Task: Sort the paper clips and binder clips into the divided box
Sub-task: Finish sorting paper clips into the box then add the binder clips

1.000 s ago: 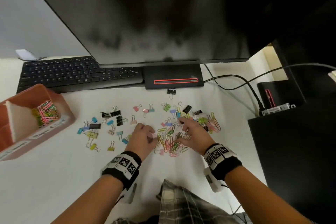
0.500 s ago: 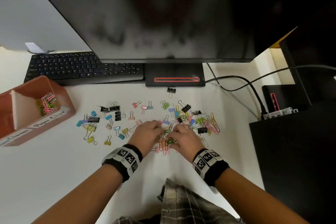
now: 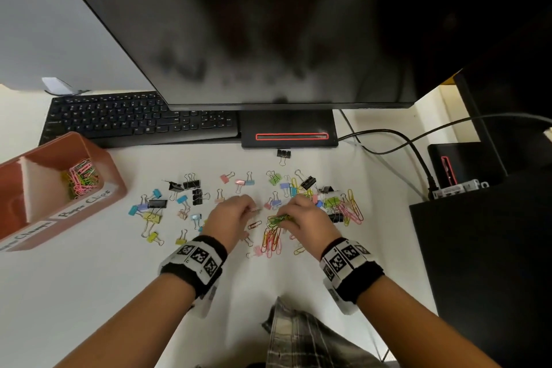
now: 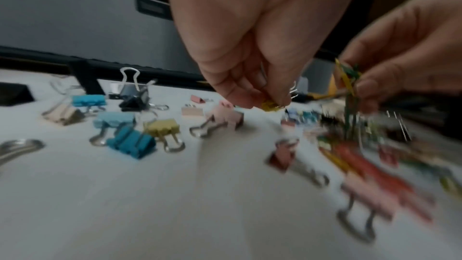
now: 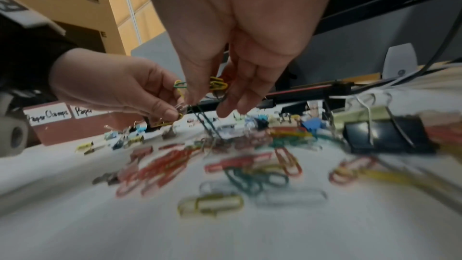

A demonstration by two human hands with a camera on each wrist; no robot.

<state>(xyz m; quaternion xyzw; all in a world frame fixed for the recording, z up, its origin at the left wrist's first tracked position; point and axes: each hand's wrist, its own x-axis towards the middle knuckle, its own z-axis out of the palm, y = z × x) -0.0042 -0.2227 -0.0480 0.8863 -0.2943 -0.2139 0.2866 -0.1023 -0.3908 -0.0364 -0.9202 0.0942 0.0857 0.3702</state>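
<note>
We are looking down at a white table (image 3: 74,293). A big black screen (image 3: 268,24) is standing at the back, and its dark glass is giving back soft blurry shapes. Its flat black foot (image 3: 289,128) is showing a thin red line. A black keyboard (image 3: 134,119) is lying to the left of the foot. Behind it a grey wall (image 3: 44,24) is going up. Black cables (image 3: 397,140) are running across the table to a black box (image 3: 466,161) on the right. A big dark block (image 3: 484,263) is sitting beside the table there. Brown cardboard boxes (image 5: 75,7) are standing farther off. The light is falling softly.
</note>
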